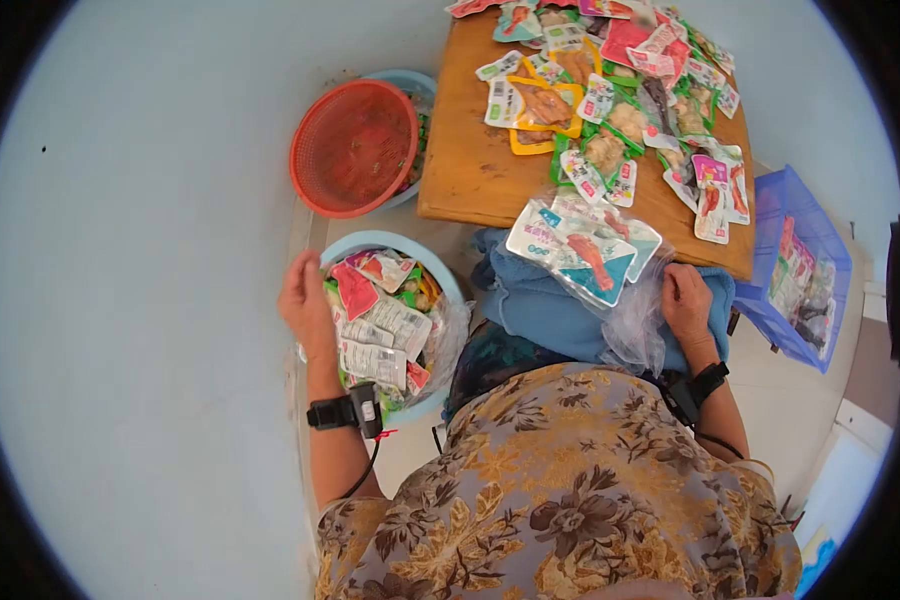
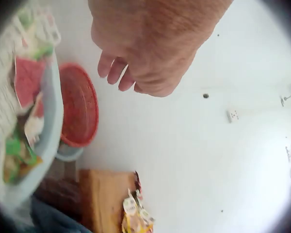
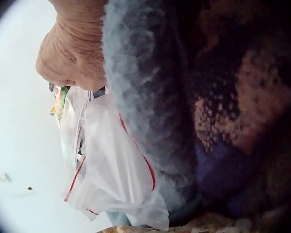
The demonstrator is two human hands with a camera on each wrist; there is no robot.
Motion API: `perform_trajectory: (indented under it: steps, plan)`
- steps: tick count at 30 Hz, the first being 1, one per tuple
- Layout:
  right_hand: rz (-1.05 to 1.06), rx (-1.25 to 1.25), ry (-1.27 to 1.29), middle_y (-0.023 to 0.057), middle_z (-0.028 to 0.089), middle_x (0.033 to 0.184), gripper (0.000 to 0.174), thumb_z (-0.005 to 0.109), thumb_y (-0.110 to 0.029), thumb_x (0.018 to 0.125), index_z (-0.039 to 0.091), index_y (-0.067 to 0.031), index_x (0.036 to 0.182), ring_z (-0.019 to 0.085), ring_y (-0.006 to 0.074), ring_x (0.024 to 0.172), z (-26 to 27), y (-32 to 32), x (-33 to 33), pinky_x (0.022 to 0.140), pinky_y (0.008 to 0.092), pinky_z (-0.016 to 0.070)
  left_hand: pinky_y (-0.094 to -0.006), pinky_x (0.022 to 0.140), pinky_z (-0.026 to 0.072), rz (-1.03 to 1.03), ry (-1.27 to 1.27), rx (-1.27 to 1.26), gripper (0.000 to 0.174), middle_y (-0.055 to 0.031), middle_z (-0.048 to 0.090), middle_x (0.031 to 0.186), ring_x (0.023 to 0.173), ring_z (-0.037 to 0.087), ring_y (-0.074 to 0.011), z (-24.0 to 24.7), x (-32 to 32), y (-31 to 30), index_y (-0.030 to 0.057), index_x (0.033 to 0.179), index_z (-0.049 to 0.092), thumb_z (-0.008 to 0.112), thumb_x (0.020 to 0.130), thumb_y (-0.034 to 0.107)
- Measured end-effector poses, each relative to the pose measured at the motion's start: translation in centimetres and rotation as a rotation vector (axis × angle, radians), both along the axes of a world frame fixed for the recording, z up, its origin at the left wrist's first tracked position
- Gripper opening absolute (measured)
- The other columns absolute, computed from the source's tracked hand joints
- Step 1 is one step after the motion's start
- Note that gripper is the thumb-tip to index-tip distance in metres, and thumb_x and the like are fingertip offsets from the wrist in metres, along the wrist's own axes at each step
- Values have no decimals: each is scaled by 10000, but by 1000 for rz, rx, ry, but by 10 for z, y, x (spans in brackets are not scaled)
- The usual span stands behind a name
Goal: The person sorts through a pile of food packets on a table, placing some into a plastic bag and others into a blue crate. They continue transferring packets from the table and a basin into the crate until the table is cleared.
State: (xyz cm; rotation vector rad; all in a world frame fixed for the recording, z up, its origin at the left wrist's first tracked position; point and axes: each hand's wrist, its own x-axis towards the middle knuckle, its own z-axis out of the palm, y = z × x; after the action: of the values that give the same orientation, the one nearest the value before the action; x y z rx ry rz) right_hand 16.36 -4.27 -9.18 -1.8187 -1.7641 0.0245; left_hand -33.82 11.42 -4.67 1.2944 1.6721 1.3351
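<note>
The left hand (image 1: pixel 308 305) is over the left rim of a blue basin (image 1: pixel 448 283) filled with packets (image 1: pixel 372 350); in the left wrist view its fingers (image 2: pixel 117 70) hang loosely bent, holding nothing. At the table's front edge the right hand (image 1: pixel 686 303) grips a clear plastic bag (image 1: pixel 635 325), its fingers curled; the right wrist view shows the bag (image 3: pixel 114 145) with red lines hanging below that hand (image 3: pixel 80 53). Blue-and-white packets (image 1: pixel 590 250) lie at the bag's upper left, over the table edge and a blue cloth (image 1: pixel 530 300).
Many coloured packets (image 1: pixel 620 110) are spread on the wooden table (image 1: pixel 470 150). A red basket (image 1: pixel 355 150) sits on another blue basin (image 1: pixel 415 85) at the table's left. To the right stands a blue crate (image 1: pixel 770 235) with packets inside. A pale wall (image 1: pixel 150 300) is at the left.
</note>
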Motion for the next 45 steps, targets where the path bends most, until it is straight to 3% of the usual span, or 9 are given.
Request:
perform_trajectory:
  steps: [8,18,27,30,33,35,37,39,45]
  plan:
    - [-32,-46,10,126,593,789,143,618,45,807,613,-30,928,597,306,673,-10,-6,6,585,360,481,-274,810,525,296,-54,-265,269,-82,689,1055,961,647,-140,-13,-92,-98,-7,1184,631,578,978,158]
    - [-42,-48,-14,119,591,769,143,618,37,807,617,-33,931,598,276,640,-12,-5,7,572,352,476,-284,805,516,383,-139,-365,277,-82,692,1056,945,652,-134,-24,-106,-131,9,1191,634,595,966,165]
    - [-67,-101,-4,128,609,785,135,621,21,808,625,-28,934,608,272,651,-19,-7,10,589,346,488,-287,880,491,335,179,-639,368,-140,684,1112,994,644,-184,-91,-176,-228,-60,1214,617,630,943,187]
    - [-92,-135,9,133,610,783,137,618,20,812,626,-28,941,611,276,654,-18,-5,12,598,348,492,-284,859,487,377,104,-730,434,-111,684,1078,961,644,-190,-98,-175,-242,-51,1209,620,644,933,283]
    - [-62,-91,-16,131,608,776,135,616,18,816,626,-30,942,614,277,659,-19,-5,14,601,349,492,-326,861,483,472,4,-1018,575,-83,658,1084,956,637,-221,-81,-152,-239,-15,1279,577,660,905,414]
    - [-67,-94,-19,130,608,774,136,615,16,817,625,-33,943,617,278,666,-20,-5,13,603,349,492,-490,889,450,427,-154,-1109,859,-125,578,1211,1057,570,-273,-93,-157,-251,56,1439,406,662,836,611]
    - [-77,-98,-25,130,607,774,137,615,17,816,625,-34,943,616,280,666,-21,-5,14,601,350,491,-498,935,442,410,-220,-1103,818,-123,571,1223,1077,582,-298,-89,-149,-252,81,1426,400,674,845,588]
    - [-87,-98,-32,130,607,774,139,615,18,816,625,-36,944,616,282,666,-21,-6,15,600,351,491,-435,825,504,383,-423,-1124,566,-59,603,1077,935,616,-230,-86,-143,-248,95,1276,544,691,880,470]
    - [-93,-91,-24,132,597,757,140,616,18,815,628,-37,942,608,281,647,-22,-6,14,589,354,486,-419,818,550,370,-680,-1073,443,-82,650,1062,922,654,-227,-106,-162,-257,18,1236,535,725,893,225]
